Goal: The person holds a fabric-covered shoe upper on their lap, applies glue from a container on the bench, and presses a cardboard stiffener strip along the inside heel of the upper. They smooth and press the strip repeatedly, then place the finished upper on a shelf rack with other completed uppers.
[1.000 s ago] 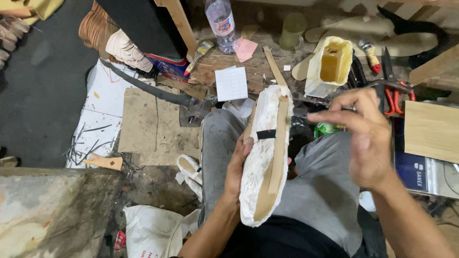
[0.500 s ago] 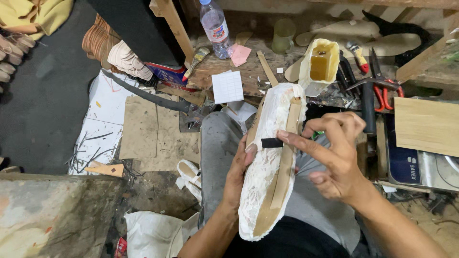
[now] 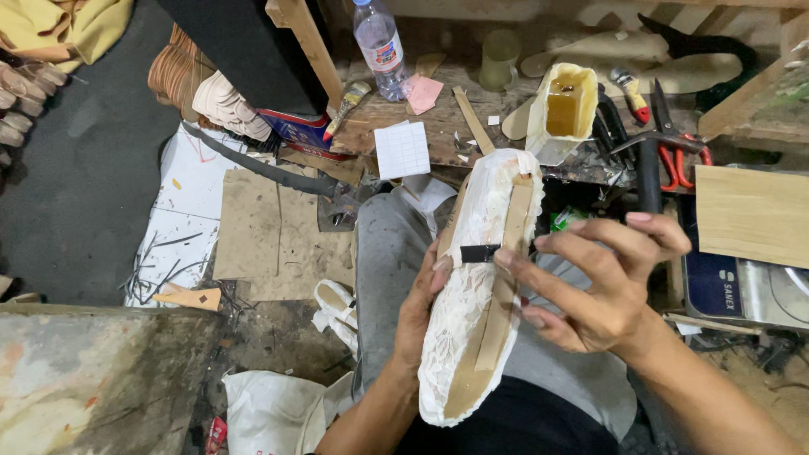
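— White lace is seen stretched over a shoe form (image 3: 476, 286), which is held sole-up over the lap, toe end pointed away toward the cluttered bench. By what is it gripped?

— It is gripped along its left edge by the left hand (image 3: 415, 307), whose fingers are curled around the side and closed on it. The right hand (image 3: 602, 282) is spread open, and its fingertips (image 3: 506, 257) are laid against a small strip of black tape (image 3: 480, 252) that crosses the sole.

— What is fixed under that tape?

— A tan strip (image 3: 508, 278), like thin board or leather, is run lengthwise down the sole, and the tape is laid across it near the middle. The tan insole is left bare at the heel end, near the body.

— And what is set beyond the form?

— A cut-open plastic jug of amber liquid (image 3: 566, 109) is stood on the bench just past the toe. A clear water bottle (image 3: 379, 42) is placed farther left, with a pink scrap (image 3: 423, 91) and a gridded white card (image 3: 402, 149) near it. Red-handled pliers (image 3: 674, 143) are laid at the right, next to a pale wooden board (image 3: 750, 215). Sheets of cardboard (image 3: 253, 227) are spread over the floor at the left.
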The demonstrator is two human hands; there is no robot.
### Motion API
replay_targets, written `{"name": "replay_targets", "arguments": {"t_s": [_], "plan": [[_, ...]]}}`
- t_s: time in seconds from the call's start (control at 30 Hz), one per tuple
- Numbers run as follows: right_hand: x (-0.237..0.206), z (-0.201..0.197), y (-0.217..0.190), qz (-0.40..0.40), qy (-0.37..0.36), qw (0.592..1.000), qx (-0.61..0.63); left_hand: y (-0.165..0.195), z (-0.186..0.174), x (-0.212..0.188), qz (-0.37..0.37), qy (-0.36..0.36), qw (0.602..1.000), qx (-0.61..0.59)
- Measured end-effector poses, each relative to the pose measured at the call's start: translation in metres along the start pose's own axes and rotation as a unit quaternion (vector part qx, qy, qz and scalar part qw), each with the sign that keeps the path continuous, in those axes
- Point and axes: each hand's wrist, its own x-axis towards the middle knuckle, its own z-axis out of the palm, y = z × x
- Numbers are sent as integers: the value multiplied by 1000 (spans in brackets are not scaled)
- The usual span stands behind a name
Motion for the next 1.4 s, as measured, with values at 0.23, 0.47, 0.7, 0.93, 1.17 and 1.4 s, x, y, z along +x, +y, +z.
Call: {"name": "replay_targets", "arguments": {"t_s": [0.23, 0.47, 0.7, 0.93, 1.17, 1.4], "plan": [[9, 0, 1, -4, -17, 1000, 10, 5, 4, -2, 14, -18, 1000, 21], [18, 5, -1, -54, -42, 997, 40, 2, -11, 2, -5, 13, 1000, -5], [22, 31, 73, 155, 37, 972, 171, 9, -31, 17, -70, -108, 974, -185], [0, 128, 223, 265, -278, 921, -61, 16, -28, 28, -28, -13, 993, -115], [2, 182, 250, 235, -504, 821, -128, 22, -35, 42, -15, -36, 992, -118], [21, 126, 221, 240, -350, 899, -108, 25, -50, 49, -21, -13, 993, -114]]}}
